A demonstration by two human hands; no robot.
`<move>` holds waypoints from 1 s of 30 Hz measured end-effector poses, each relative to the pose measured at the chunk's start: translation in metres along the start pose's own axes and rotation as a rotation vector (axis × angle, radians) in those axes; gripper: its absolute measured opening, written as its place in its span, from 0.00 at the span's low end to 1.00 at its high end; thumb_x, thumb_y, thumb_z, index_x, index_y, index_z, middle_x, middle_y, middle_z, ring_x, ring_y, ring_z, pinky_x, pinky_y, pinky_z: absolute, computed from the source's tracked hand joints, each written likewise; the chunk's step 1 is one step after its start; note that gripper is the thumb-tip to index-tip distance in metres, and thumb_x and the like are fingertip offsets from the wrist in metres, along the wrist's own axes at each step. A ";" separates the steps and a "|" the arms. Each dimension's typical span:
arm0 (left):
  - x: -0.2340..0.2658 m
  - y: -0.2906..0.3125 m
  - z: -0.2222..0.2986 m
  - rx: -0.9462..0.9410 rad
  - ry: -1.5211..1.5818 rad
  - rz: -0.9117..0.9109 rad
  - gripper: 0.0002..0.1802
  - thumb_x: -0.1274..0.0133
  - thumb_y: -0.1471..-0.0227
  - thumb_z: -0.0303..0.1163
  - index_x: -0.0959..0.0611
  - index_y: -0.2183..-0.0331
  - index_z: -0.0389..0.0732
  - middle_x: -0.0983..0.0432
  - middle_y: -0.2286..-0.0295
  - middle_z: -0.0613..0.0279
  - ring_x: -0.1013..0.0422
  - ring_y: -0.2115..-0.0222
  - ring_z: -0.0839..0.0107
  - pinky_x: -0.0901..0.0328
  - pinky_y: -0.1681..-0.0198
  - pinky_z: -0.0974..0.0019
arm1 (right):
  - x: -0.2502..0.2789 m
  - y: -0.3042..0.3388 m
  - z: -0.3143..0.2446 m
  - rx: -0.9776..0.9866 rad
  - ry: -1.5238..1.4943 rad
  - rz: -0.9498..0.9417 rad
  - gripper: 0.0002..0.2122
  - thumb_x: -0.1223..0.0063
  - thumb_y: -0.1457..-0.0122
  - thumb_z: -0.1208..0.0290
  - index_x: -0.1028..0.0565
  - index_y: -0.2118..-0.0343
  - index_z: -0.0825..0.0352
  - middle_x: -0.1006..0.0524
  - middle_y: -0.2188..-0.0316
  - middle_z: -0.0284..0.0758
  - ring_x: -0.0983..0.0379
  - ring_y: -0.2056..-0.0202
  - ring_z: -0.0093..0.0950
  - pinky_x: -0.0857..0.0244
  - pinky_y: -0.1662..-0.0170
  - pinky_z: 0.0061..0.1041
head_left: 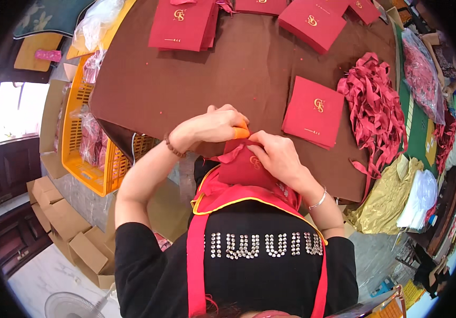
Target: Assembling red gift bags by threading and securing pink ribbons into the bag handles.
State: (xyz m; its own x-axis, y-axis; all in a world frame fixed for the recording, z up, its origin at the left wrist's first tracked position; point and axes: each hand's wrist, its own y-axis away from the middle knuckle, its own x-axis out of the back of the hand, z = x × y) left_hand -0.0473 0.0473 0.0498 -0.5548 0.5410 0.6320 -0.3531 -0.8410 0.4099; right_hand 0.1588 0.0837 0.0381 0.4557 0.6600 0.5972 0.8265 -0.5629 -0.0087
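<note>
Close to my body, at the table's front edge, both hands work at the top of a flat red piece with gold print (245, 168), possibly a small bag. My left hand (213, 126), with orange covers on its fingers, is closed at that top edge. Thumb and fingers of my right hand (278, 157) pinch the edge beside it. A strip of red ribbon (230, 155) hangs to the left of the pinch; its fastening is hidden by my fingers. Right of my hands lies a stack of similar red pieces (313, 112).
A tangled heap of red ribbons (372, 108) lies at the brown-covered table's (212, 69) right side. More red stacks (182, 24) stand along the far side. An orange crate (86, 172) with bagged goods is at left, above cardboard boxes (61, 212). Crumpled gold fabric (389, 199) lies right.
</note>
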 end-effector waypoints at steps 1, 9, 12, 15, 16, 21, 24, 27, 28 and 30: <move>0.009 -0.002 0.008 0.005 -0.063 -0.071 0.16 0.54 0.51 0.34 0.19 0.63 0.37 0.29 0.52 0.58 0.38 0.50 0.58 0.42 0.50 0.58 | -0.001 0.001 -0.001 0.037 0.065 0.006 0.06 0.47 0.47 0.72 0.27 0.68 0.67 0.24 0.74 0.39 0.26 0.71 0.37 0.33 0.68 0.32; 0.015 -0.034 -0.012 -0.085 0.505 -0.606 0.17 0.53 0.56 0.28 0.22 0.64 0.26 0.29 0.55 0.48 0.34 0.54 0.63 0.41 0.52 0.67 | -0.005 0.007 -0.004 0.241 0.172 0.079 0.05 0.45 0.49 0.72 0.27 0.70 0.65 0.25 0.77 0.36 0.28 0.76 0.34 0.37 0.71 0.29; 0.007 -0.029 -0.012 -0.043 0.458 -0.527 0.19 0.54 0.56 0.26 0.22 0.60 0.29 0.24 0.62 0.52 0.31 0.58 0.66 0.40 0.53 0.67 | -0.001 0.007 -0.006 0.207 0.172 0.064 0.05 0.44 0.49 0.72 0.27 0.70 0.65 0.25 0.78 0.35 0.29 0.77 0.33 0.38 0.72 0.28; -0.005 -0.023 -0.013 -0.007 0.532 -0.256 0.20 0.55 0.56 0.25 0.23 0.59 0.30 0.26 0.59 0.50 0.32 0.56 0.62 0.40 0.53 0.66 | -0.002 0.004 -0.001 0.210 0.151 0.047 0.05 0.44 0.49 0.72 0.26 0.70 0.64 0.25 0.79 0.35 0.30 0.78 0.33 0.38 0.72 0.28; -0.004 -0.022 -0.011 -0.008 0.532 -0.253 0.20 0.55 0.56 0.25 0.23 0.59 0.30 0.26 0.59 0.50 0.32 0.56 0.62 0.40 0.53 0.66 | 0.000 0.002 -0.001 0.212 0.153 0.046 0.05 0.44 0.49 0.72 0.26 0.70 0.64 0.25 0.79 0.35 0.30 0.78 0.33 0.38 0.72 0.28; 0.018 -0.025 -0.014 -0.060 0.475 0.120 0.13 0.52 0.52 0.33 0.21 0.66 0.35 0.26 0.71 0.56 0.31 0.67 0.68 0.37 0.63 0.66 | -0.005 -0.012 -0.008 0.283 0.107 0.001 0.05 0.44 0.49 0.72 0.25 0.69 0.64 0.23 0.76 0.36 0.27 0.75 0.34 0.37 0.72 0.29; 0.039 -0.005 -0.009 0.116 0.449 0.180 0.19 0.54 0.46 0.34 0.27 0.54 0.34 0.31 0.58 0.61 0.36 0.57 0.71 0.40 0.52 0.68 | -0.012 -0.017 0.005 0.094 0.050 0.037 0.06 0.45 0.49 0.69 0.25 0.68 0.62 0.23 0.74 0.38 0.26 0.72 0.37 0.34 0.70 0.34; 0.001 0.028 -0.016 0.131 1.060 0.490 0.25 0.52 0.46 0.35 0.33 0.48 0.37 0.30 0.62 0.62 0.34 0.65 0.76 0.37 0.59 0.72 | -0.003 -0.024 -0.003 -0.039 -0.092 -0.055 0.10 0.45 0.48 0.69 0.25 0.64 0.66 0.23 0.69 0.44 0.25 0.66 0.40 0.32 0.64 0.31; -0.009 0.034 -0.012 0.210 0.847 0.458 0.30 0.49 0.48 0.37 0.37 0.46 0.35 0.30 0.63 0.58 0.34 0.65 0.73 0.37 0.58 0.69 | -0.002 -0.026 0.001 -0.035 -0.120 -0.071 0.09 0.44 0.48 0.73 0.25 0.64 0.68 0.22 0.70 0.42 0.23 0.68 0.35 0.32 0.64 0.28; -0.033 0.043 -0.005 -0.055 0.639 0.516 0.39 0.45 0.52 0.40 0.42 0.44 0.31 0.35 0.51 0.44 0.35 0.52 0.58 0.39 0.51 0.63 | 0.004 -0.030 0.003 -0.102 -0.289 -0.040 0.08 0.46 0.48 0.80 0.26 0.64 0.73 0.21 0.70 0.36 0.26 0.68 0.21 0.33 0.64 0.21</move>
State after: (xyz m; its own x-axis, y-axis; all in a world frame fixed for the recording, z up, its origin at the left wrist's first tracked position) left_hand -0.0485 -0.0068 0.0434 -0.9735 -0.0064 0.2287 0.0363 -0.9913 0.1267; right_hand 0.1366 0.1045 0.0386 0.5107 0.7884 0.3428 0.8147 -0.5712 0.0998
